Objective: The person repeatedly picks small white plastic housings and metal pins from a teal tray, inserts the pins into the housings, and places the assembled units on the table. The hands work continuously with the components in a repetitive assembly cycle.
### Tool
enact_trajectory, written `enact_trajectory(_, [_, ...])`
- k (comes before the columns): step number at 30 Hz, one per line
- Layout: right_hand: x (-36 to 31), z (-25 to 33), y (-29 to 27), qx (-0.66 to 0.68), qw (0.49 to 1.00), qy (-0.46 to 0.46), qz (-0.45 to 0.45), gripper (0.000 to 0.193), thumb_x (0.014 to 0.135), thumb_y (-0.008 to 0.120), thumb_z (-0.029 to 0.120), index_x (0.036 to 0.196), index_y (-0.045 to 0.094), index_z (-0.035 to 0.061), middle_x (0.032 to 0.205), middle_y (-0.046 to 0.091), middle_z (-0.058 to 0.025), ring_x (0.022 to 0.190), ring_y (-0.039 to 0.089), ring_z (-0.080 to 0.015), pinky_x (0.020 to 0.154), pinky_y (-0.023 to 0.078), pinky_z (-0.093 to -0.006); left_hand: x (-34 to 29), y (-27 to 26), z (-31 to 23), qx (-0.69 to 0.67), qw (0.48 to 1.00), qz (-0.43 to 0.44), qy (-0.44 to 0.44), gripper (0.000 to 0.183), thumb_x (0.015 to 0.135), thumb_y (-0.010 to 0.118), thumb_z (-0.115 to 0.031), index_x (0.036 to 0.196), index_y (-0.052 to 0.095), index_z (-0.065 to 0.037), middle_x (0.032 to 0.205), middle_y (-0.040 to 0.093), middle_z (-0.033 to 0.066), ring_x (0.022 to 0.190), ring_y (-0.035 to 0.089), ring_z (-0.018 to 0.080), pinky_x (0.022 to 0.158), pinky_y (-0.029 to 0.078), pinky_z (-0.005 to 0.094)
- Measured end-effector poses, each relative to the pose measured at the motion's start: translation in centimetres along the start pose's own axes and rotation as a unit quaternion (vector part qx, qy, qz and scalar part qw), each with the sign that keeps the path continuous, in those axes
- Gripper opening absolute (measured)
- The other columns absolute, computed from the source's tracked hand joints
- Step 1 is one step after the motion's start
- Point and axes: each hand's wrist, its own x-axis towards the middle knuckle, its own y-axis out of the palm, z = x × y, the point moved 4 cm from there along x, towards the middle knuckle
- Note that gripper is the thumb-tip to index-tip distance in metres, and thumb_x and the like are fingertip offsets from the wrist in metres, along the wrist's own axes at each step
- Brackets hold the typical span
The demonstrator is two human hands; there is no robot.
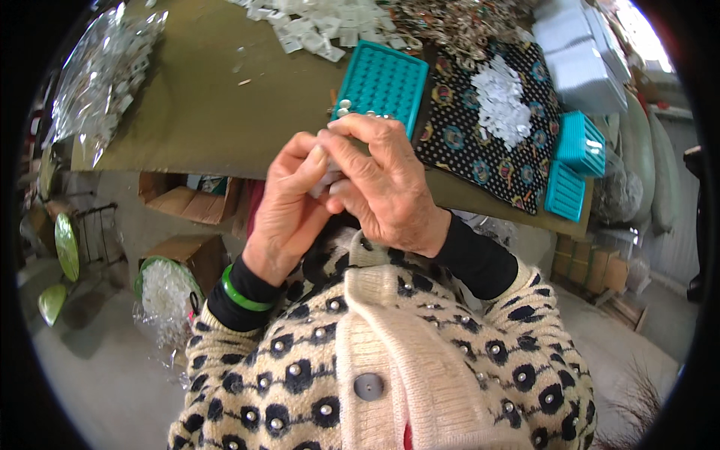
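Note:
In front of my chest, both hands meet at the table's near edge. My left hand (pixel 285 195) is closed, thumb and fingers pinched on a small whitish translucent piece (pixel 324 182). The fingers of my right hand (pixel 390 184) bend over the same piece from the other side and cover most of it, so its kind is hidden. Just beyond my fingertips lies a teal plastic tray (pixel 384 79) with rows of small hollows. A few round shiny metal pieces (pixel 344 105) sit at its near left corner.
A dotted dark cloth (pixel 459 150) bears a pile of small white pieces (pixel 501 103). Clear packets (pixel 307 26) and tangled metallic parts (pixel 457 26) lie at the back. A clear bag (pixel 105 75) is at left, stacked teal baskets (pixel 581 142) right. Below stands an open cardboard box (pixel 184 201).

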Motion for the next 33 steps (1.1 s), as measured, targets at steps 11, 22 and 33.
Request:
enact_trajectory(11, [-6.7, -7.4, -10.5, -0.320, 0.926, 0.184, -0.072, 0.009, 0.087, 0.063, 0.001, 0.097, 0.064, -0.0001, 0.089, 0.059, -0.0129, 0.080, 0.061, -0.0305, 0.069, 0.049, -0.0384, -0.5, -0.2, 0.4, -0.016, 0.997, 0.067, -0.018, 0.014, 0.093, 0.065, -0.008, 0.104, 0.057, -0.005, 0.105, 0.062, 0.0169, 0.081, 0.069, 0.0222, 0.046, 0.051, 0.0235])
enact_trajectory(22, [-7.2, -9.8, -11.0, -0.324, 0.918, 0.222, 0.056, 0.010, 0.085, 0.064, 0.002, 0.095, 0.063, 0.0027, 0.092, 0.060, -0.0117, 0.086, 0.061, -0.0310, 0.074, 0.049, -0.0394, -0.3, -0.6, 0.8, 0.003, 0.997, 0.067, -0.039, 0.015, 0.095, 0.063, -0.008, 0.107, 0.057, -0.002, 0.104, 0.065, 0.0173, 0.082, 0.070, 0.0230, 0.051, 0.057, 0.0273])
enact_trajectory(33, [-2.2, -2.0, -3.9, 0.247, 0.905, 0.344, -0.046, 0.004, 0.094, 0.060, 0.000, 0.098, 0.060, -0.0006, 0.088, 0.066, -0.0036, 0.077, 0.063, -0.0082, 0.071, 0.051, -0.0206, -0.9, -0.5, -0.3, 0.015, 0.998, 0.052, -0.026, 0.020, 0.094, 0.063, -0.010, 0.112, 0.061, -0.001, 0.103, 0.067, 0.0170, 0.080, 0.070, 0.0235, 0.060, 0.061, 0.0328])
